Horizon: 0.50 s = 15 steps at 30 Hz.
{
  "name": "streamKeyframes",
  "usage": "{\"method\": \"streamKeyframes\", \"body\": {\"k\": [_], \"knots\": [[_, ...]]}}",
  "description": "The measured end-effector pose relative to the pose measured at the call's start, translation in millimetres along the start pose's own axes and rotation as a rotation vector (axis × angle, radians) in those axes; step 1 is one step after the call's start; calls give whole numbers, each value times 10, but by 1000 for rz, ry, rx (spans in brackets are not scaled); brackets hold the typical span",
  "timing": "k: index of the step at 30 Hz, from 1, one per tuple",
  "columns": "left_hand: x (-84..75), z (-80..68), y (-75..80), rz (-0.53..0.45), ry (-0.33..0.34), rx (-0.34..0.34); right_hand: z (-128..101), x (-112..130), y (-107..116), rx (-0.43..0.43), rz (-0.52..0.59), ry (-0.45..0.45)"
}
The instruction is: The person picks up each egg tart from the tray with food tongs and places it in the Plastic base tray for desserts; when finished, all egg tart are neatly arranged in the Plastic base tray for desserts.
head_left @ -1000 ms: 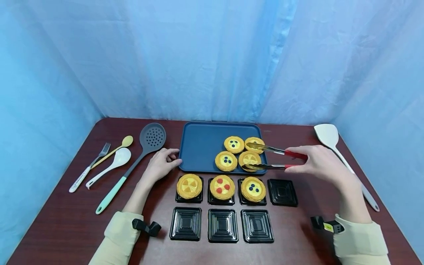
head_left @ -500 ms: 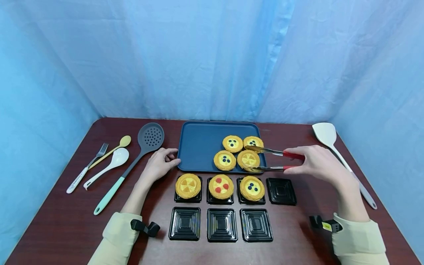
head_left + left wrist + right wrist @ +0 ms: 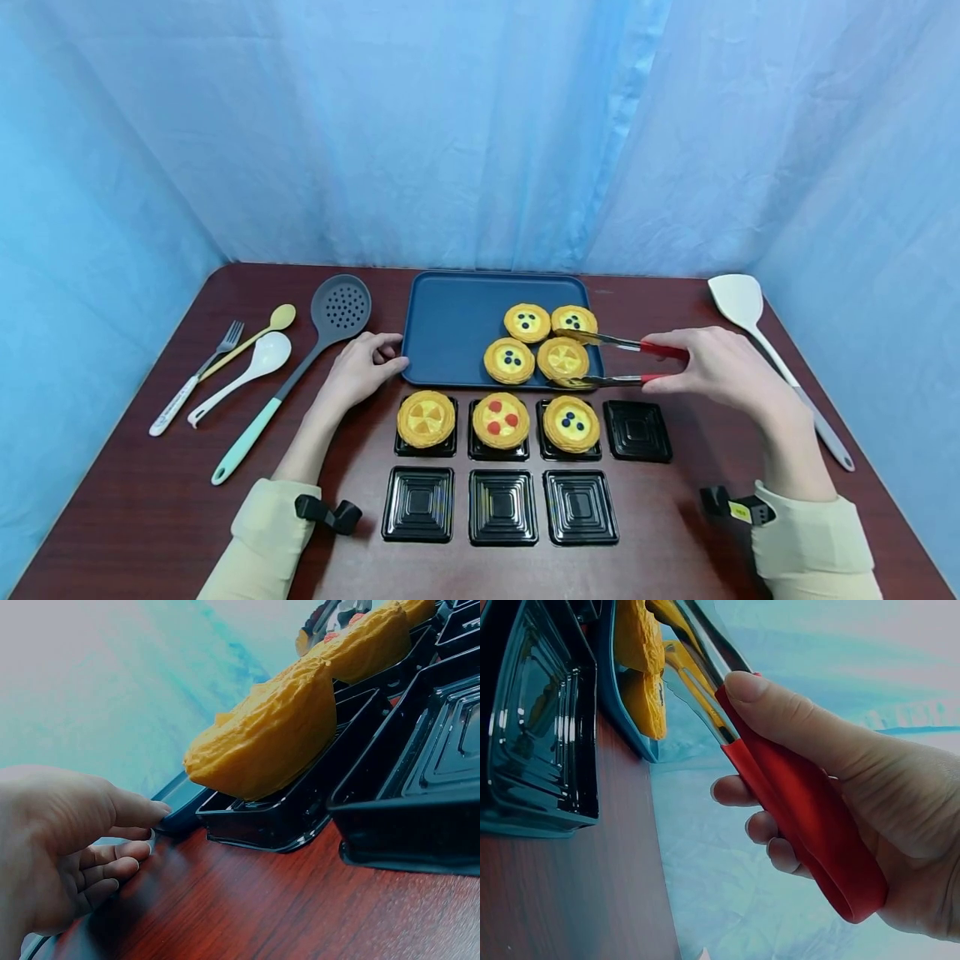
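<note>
My right hand (image 3: 716, 367) holds red-handled metal tongs (image 3: 799, 802). Their tips lie on either side of the egg tart with yellow wedges (image 3: 563, 357), on the right part of a blue tray (image 3: 450, 325). The upper tip overlaps the front of a blueberry tart (image 3: 574, 317) behind it; the lower lies at the wedge tart's front edge. Two more blueberry tarts sit to the left, one being the nearer tart (image 3: 509, 361). At the tray's front left corner, my left hand (image 3: 360, 371) grips the rim, thumb on the edge and other fingers curled beside it.
In front of the tray, black plastic boxes stand in two rows; three in the back row bear tarts, including a strawberry tart (image 3: 500, 420). A grey skimmer (image 3: 341, 308), a white ladle (image 3: 268, 354), a yellow spoon and a fork lie left. A white spatula (image 3: 738, 300) lies right.
The lower tong tip has shifted from over the wedge tart to its front edge. My left hand stays at the tray's corner, and the tarts keep their places.
</note>
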<state>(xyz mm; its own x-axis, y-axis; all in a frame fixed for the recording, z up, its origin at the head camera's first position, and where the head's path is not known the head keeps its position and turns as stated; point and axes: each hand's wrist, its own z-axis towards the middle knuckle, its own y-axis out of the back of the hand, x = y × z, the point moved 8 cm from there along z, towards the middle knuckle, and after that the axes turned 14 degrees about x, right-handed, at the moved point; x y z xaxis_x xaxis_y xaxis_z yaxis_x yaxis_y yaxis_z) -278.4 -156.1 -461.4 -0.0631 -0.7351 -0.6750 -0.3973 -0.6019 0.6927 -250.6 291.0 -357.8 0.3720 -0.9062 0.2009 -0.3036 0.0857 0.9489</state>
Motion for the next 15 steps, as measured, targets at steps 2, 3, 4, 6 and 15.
{"method": "streamKeyframes", "body": {"k": [2, 3, 4, 6, 15], "knots": [[-2, 0, 0, 2, -1, -1, 0, 2, -2, 0, 0, -1], [-3, 0, -1, 3, -1, -1, 0, 3, -2, 0, -2, -1], [-2, -3, -1, 3, 0, 0, 1, 5, -2, 0, -3, -1], [-1, -4, 0, 2, 1, 0, 3, 8, -2, -1, -6, 1], [0, 6, 2, 0, -1, 0, 13, 9, -11, 0, -15, -1]]}}
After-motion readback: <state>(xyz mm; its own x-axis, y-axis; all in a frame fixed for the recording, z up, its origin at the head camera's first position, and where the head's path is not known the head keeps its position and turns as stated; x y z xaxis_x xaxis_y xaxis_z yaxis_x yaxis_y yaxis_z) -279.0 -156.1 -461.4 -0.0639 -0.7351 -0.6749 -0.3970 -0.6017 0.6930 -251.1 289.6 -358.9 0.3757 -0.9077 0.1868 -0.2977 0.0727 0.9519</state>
